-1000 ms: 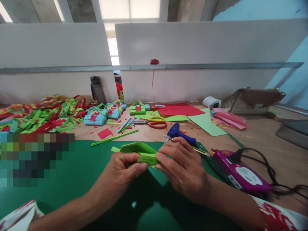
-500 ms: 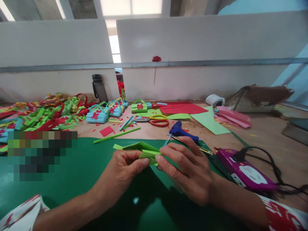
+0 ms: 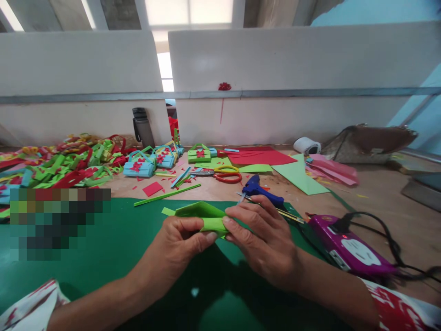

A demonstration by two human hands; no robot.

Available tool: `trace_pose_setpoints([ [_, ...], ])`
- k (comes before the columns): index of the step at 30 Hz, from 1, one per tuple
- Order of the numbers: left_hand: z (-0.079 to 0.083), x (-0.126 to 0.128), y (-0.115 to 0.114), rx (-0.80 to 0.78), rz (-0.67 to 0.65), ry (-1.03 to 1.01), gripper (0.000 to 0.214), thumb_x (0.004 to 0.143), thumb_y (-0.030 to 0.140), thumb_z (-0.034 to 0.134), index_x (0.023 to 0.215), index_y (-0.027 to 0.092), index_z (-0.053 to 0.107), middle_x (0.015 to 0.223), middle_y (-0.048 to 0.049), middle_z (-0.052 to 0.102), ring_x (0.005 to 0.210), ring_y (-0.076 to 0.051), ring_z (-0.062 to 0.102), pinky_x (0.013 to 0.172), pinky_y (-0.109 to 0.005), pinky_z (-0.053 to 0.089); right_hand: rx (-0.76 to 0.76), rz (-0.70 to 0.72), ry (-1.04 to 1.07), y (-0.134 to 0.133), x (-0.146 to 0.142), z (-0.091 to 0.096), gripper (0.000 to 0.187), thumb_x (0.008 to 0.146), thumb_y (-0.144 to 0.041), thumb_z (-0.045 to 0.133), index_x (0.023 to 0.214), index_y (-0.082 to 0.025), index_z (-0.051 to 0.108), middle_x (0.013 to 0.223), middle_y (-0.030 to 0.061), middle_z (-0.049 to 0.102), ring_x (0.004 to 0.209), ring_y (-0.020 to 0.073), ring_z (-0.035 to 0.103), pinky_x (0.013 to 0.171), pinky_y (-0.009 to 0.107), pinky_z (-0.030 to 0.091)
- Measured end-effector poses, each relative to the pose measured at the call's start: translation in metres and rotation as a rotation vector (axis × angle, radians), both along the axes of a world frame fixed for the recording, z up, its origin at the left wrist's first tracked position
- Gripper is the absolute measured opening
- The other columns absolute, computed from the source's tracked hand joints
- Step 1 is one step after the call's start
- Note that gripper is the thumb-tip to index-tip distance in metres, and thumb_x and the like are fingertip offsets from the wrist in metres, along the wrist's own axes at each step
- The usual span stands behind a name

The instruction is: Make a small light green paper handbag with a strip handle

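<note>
Between my two hands, above the green mat [image 3: 113, 266], is a folded piece of bright green paper [image 3: 200, 210] with a raised flap and a small tab at its left end. My left hand [image 3: 182, 243] pinches its near edge between thumb and fingers. On the right end, my right hand [image 3: 265, 239] presses the fold with thumb and fingertips. The paper's underside is partly hidden by my fingers. Just beyond my right hand lies a blue glue gun [image 3: 263, 191], with a yellow craft knife [image 3: 291, 216] beside it.
Scissors [image 3: 227, 174], red paper sheets [image 3: 262, 155] and light green paper [image 3: 301, 177] lie behind the mat. Small blue paper bags [image 3: 139, 165] and a colourful pile [image 3: 79, 161] are at left, near a bottle [image 3: 143, 128]. A purple power strip [image 3: 351, 246] with cables sits at right.
The near flap of the green paper has been pressed flatter, and my right hand has closed in slightly on its right end. My left hand keeps its pinch.
</note>
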State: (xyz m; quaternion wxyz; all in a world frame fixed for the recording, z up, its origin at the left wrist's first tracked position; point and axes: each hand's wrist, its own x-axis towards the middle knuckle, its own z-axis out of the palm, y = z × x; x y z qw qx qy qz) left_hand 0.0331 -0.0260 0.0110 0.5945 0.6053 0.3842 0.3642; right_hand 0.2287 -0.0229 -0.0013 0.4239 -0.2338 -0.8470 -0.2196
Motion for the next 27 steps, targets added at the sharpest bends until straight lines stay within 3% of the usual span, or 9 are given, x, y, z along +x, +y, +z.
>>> trace_pose_setpoints([
  [6, 0.001, 0.001, 0.000, 0.036, 0.081, -0.076, 0.012, 0.071, 0.027, 0.070, 0.069, 0.015, 0.068, 0.061, 0.0042, 0.056, 0.056, -0.007, 0.041, 0.053, -0.017, 0.033, -0.138, 0.044, 0.126, 0.000, -0.002, -0.001, 0.017, 0.080, -0.011, 0.060, 0.096, -0.016, 0.057, 0.091, 0.0073, 0.065, 0.086, 0.0184, 0.059, 0.088, 0.046, 0.042],
  [14, -0.002, 0.002, -0.004, 0.187, 0.152, 0.030, 0.013, 0.073, 0.027, 0.067, 0.068, 0.016, 0.069, 0.058, 0.0030, 0.055, 0.055, -0.008, 0.040, 0.049, -0.016, 0.033, -0.170, 0.067, 0.167, -0.004, -0.005, 0.002, 0.015, 0.079, -0.010, 0.060, 0.093, -0.017, 0.057, 0.090, 0.0081, 0.060, 0.086, 0.0201, 0.055, 0.084, 0.045, 0.043],
  [19, 0.000, 0.001, -0.004, 0.235, 0.185, 0.030, 0.008, 0.070, 0.023, 0.069, 0.064, 0.017, 0.068, 0.056, 0.0042, 0.055, 0.054, -0.008, 0.043, 0.050, -0.015, 0.036, -0.261, 0.086, 0.227, -0.003, -0.006, -0.002, 0.017, 0.079, -0.014, 0.062, 0.094, -0.017, 0.055, 0.084, 0.0069, 0.060, 0.079, 0.0193, 0.055, 0.075, 0.038, 0.045],
  [24, -0.001, -0.002, -0.003, 0.273, 0.130, 0.050, 0.009, 0.074, 0.020, 0.066, 0.080, 0.021, 0.073, 0.070, 0.0029, 0.067, 0.063, -0.010, 0.054, 0.057, -0.016, 0.042, -0.422, 0.068, 0.266, 0.001, -0.007, -0.011, 0.007, 0.083, -0.019, 0.059, 0.085, -0.018, 0.053, 0.070, 0.0016, 0.060, 0.062, 0.0142, 0.054, 0.060, 0.027, 0.043],
  [27, -0.005, -0.002, -0.003, 0.282, 0.066, 0.084, 0.012, 0.075, 0.018, 0.065, 0.082, 0.023, 0.073, 0.076, 0.0038, 0.069, 0.068, -0.011, 0.057, 0.061, -0.016, 0.044, -0.424, 0.104, 0.254, 0.002, -0.008, -0.013, 0.002, 0.084, -0.017, 0.057, 0.084, -0.016, 0.055, 0.068, 0.0020, 0.060, 0.061, 0.0133, 0.053, 0.058, 0.025, 0.042],
])
